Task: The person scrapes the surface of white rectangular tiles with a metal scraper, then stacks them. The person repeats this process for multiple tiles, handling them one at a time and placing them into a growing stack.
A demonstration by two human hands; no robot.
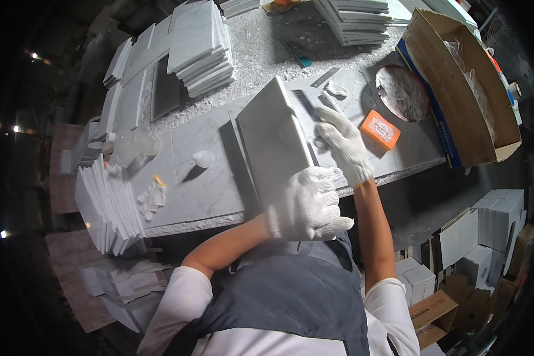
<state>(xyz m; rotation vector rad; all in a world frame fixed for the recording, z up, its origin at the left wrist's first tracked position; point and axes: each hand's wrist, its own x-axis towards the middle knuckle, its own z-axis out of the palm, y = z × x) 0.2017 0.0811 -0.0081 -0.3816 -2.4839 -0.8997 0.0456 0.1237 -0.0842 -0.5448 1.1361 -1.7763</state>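
A white marble tile stands tilted on its edge above the worktable. My left hand, in a white knit glove, is closed around the tile's near corner. On the tile's right side, my gloved right hand grips a flat dark-grey blade-like tool. The tool lies close along the tile's long edge; whether it touches cannot be made out. An orange box sits on the table just right of my right hand. A small white rounded object rests left of the tile.
Tile stacks stand at the back left, back right and near left. A loose glove, a round tray of white material and a teal-handled tool lie about. An open cardboard box borders the right.
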